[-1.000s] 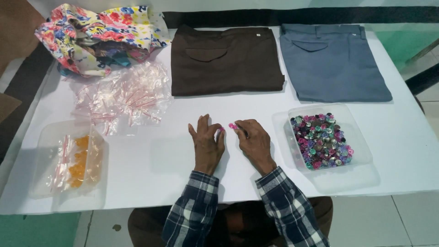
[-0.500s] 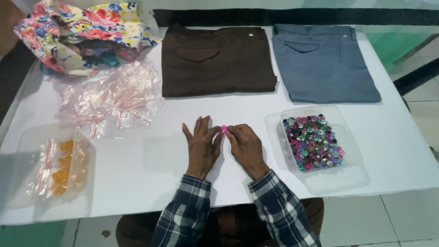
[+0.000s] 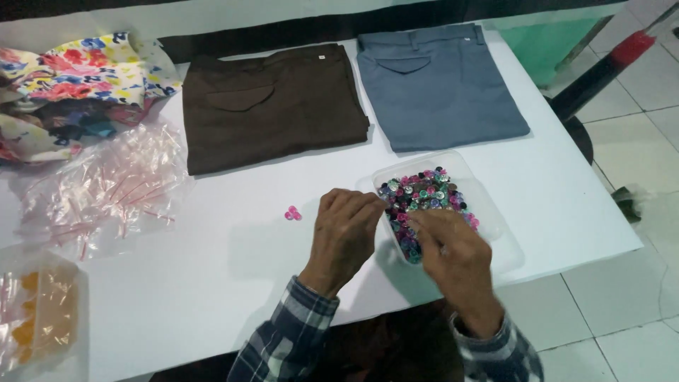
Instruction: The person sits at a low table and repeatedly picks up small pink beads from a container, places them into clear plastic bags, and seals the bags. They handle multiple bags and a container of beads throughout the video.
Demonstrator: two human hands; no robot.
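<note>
You sit at a white table (image 3: 212, 283) that fills most of the view, with pale floor tiles (image 3: 622, 283) to your right and a dark band along the far edge. At the far side lie brown trousers (image 3: 272, 106), folded flat, and just right of them grey trousers (image 3: 438, 85), folded the same way, the two nearly touching. At the far left is a heap of floral cloth (image 3: 71, 85), and nearer than that a pile of small clear bags (image 3: 106, 191) with red strips. At the near left corner a clear box (image 3: 42, 318) holds orange pieces in a bag. Right of centre sits a clear tray (image 3: 488, 212) full of mixed buttons (image 3: 424, 198), pink, green, blue and dark. Your right hand (image 3: 453, 262) is over the near part of that tray, fingers curled down into the buttons; whether they pinch one I cannot tell, as it is blurred. Your left hand (image 3: 346, 233) rests just left of the tray, fingers bent together at its edge; what, if anything, they grip is hidden. Pink buttons (image 3: 293, 213) lie alone on the bare table, near your left hand on its left side, touching neither hand.
</note>
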